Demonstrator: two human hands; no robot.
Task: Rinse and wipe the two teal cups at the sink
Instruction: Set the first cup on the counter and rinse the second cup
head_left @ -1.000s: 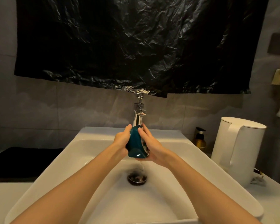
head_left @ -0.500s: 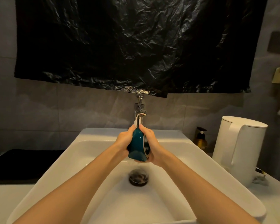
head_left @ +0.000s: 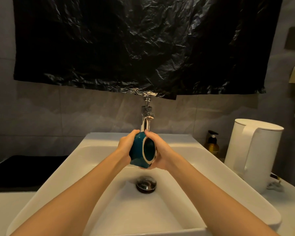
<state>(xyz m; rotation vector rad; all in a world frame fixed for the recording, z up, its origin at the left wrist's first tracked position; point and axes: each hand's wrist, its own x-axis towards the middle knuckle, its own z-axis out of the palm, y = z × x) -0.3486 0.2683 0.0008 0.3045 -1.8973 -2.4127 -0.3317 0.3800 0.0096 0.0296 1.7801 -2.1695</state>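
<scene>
One teal cup (head_left: 138, 150) with a pale rim lies on its side over the white sink (head_left: 95, 150), just under the chrome tap (head_left: 146, 121). Its mouth faces right and toward me. My left hand (head_left: 126, 145) grips the cup's base side, fingers curled over its top. My right hand (head_left: 157, 152) wraps the rim from the right, thumb over the top edge and fingers under the cup. A second teal cup is not in view.
The round metal drain (head_left: 146, 184) sits in the wet basin below the cup. A white kettle (head_left: 252, 154) and an amber pump bottle (head_left: 213, 144) stand on the right counter. A black mat (head_left: 24, 171) lies left. Black plastic sheeting (head_left: 143, 45) hangs above the tap.
The cup has turned in my hands, so its open mouth now shows toward me and the right. Both hands rose slightly and stayed on the cup under the tap.
</scene>
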